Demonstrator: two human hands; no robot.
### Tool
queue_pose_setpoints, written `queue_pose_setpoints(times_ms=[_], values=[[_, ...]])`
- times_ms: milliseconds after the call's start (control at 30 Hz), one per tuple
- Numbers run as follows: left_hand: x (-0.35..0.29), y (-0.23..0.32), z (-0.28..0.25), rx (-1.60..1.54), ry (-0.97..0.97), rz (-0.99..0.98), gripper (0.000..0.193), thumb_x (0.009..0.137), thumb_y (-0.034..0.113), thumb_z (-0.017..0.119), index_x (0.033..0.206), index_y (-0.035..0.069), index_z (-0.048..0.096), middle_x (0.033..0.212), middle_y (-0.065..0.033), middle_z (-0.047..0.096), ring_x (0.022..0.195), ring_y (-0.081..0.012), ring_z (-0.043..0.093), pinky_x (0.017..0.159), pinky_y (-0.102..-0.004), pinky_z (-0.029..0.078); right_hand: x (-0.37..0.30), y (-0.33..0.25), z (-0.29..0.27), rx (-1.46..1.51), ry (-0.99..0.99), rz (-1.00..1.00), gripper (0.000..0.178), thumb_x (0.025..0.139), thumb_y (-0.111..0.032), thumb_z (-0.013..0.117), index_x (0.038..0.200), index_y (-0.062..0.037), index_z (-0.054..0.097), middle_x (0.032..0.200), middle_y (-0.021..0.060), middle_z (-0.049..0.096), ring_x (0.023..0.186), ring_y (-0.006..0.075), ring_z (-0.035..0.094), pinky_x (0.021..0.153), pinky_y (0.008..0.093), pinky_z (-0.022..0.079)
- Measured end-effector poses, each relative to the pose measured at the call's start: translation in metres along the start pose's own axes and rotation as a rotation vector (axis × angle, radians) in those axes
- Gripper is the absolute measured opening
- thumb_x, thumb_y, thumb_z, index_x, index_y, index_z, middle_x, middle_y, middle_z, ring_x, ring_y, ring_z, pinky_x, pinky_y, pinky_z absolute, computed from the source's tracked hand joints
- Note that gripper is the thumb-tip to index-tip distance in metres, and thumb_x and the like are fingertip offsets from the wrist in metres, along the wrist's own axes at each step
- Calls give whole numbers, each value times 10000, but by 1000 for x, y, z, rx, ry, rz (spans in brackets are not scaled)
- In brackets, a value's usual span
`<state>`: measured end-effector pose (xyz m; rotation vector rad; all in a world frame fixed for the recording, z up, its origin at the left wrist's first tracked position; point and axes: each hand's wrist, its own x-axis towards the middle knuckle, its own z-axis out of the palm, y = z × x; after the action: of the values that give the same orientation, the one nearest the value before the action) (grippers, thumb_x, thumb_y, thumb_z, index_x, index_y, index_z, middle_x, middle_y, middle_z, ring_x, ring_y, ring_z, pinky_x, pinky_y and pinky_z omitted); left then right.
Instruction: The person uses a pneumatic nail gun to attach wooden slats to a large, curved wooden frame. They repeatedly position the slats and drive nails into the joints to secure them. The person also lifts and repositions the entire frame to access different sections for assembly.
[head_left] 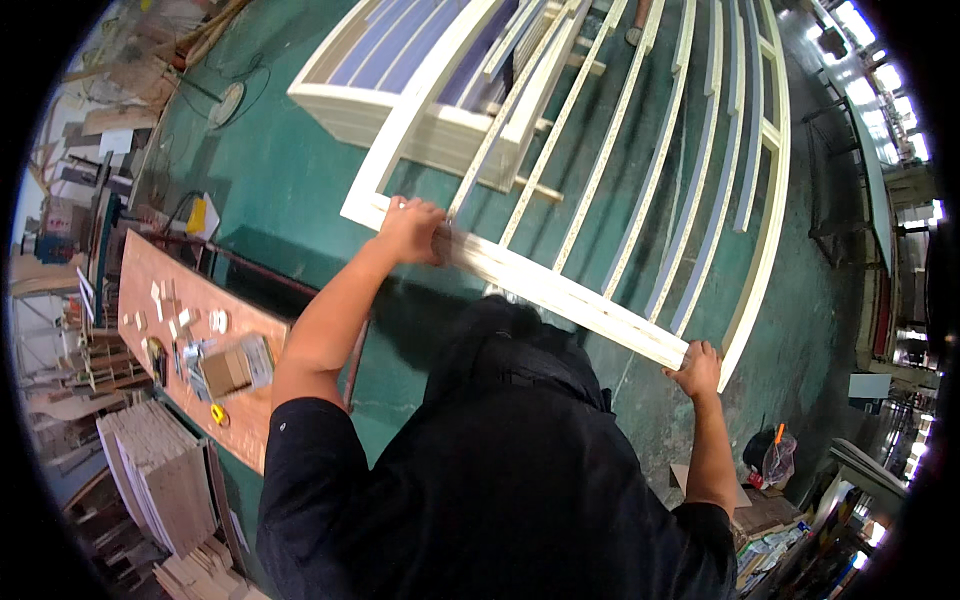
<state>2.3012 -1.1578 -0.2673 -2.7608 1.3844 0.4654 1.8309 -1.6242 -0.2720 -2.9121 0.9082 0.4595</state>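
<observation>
A large pale wooden frame [550, 290] stretches away from me, with several long thin slats [590, 205] running lengthwise inside it. My left hand [412, 230] is closed over its near end rail, close to the left corner. At the right end of the same rail, near the other corner, my right hand [698, 367] is wrapped round the wood. Parts of the rail under my fingers are hidden. Some slats show bluish-grey faces, others a pale speckled edge.
Beyond the frame's left side sits a pale wooden box-like unit [420, 130] with blue-purple panels. A low worktable [250, 400] at left carries a cardboard box [228, 370], a yellow tape measure [219, 414] and small wood pieces. Stacked boards [165, 480] stand beside it; a plastic bag [779, 460] lies at right.
</observation>
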Motion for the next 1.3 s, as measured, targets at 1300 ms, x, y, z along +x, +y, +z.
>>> queue_pose_setpoints(times_ms=[1300], values=[[301, -528, -75, -61, -203, -124, 853, 545, 467, 932, 1261, 130, 614, 1287, -87, 651, 1289, -296, 574, 1156, -529, 343, 465, -414, -98, 118, -80, -19, 794, 547, -405, 985, 1162, -69, 610, 1166, 141, 581, 1137, 367, 542, 990, 501, 471]])
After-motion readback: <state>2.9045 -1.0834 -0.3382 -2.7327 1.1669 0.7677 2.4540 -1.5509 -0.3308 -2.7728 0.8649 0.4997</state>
